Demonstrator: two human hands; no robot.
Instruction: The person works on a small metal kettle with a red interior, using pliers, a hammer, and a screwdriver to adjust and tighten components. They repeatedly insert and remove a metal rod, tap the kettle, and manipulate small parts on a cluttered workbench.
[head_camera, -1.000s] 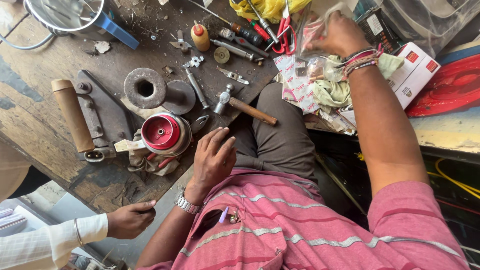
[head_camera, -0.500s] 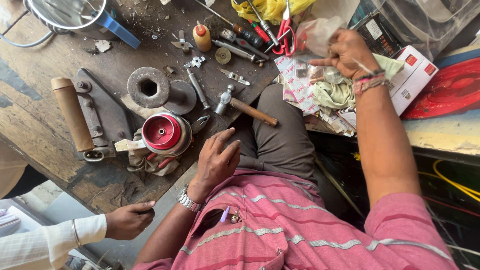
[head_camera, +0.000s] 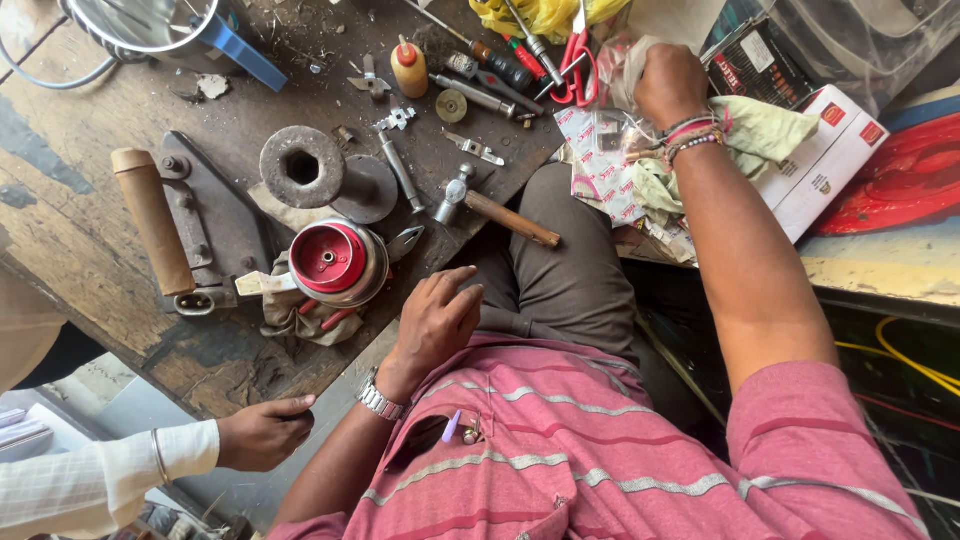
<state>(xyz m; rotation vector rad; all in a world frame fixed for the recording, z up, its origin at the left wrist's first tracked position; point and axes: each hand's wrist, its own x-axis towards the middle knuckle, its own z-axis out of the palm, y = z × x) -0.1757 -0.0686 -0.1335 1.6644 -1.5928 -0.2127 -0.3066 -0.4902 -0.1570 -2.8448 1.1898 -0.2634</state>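
My right hand (head_camera: 668, 85) is up at the far edge of the bench, fingers curled down into a heap of small clear plastic packets (head_camera: 600, 160) and a pale green cloth (head_camera: 765, 130). I cannot tell whether the fingers are pinched on anything; the back of the hand hides the tips. Bead and thread bands sit on that wrist. Just beside the hand lie red-handled scissors (head_camera: 575, 60) and a few screwdrivers (head_camera: 500, 65); a white and red carton (head_camera: 825, 160) lies under the cloth's far end.

My left hand (head_camera: 438, 320) rests loosely on my thigh at the bench edge, fingers relaxed and slightly apart, holding nothing, a metal watch on the wrist. Nearest to it is a round metal part with a red centre (head_camera: 335, 262), sitting on a rag near the bench edge. A small hammer (head_camera: 495, 208) with a wooden handle lies between the two hands, its handle end touching my knee.

Farther out on the worn wooden bench (head_camera: 70, 215) are a heavy ring with a hexagonal hole (head_camera: 300, 165), a dark metal bracket with a tan roller handle (head_camera: 155, 220), and a small orange-capped bottle (head_camera: 408, 68).

Another person's hand (head_camera: 262, 432), in a white sleeve, rests closed at the lower left, well apart from mine.
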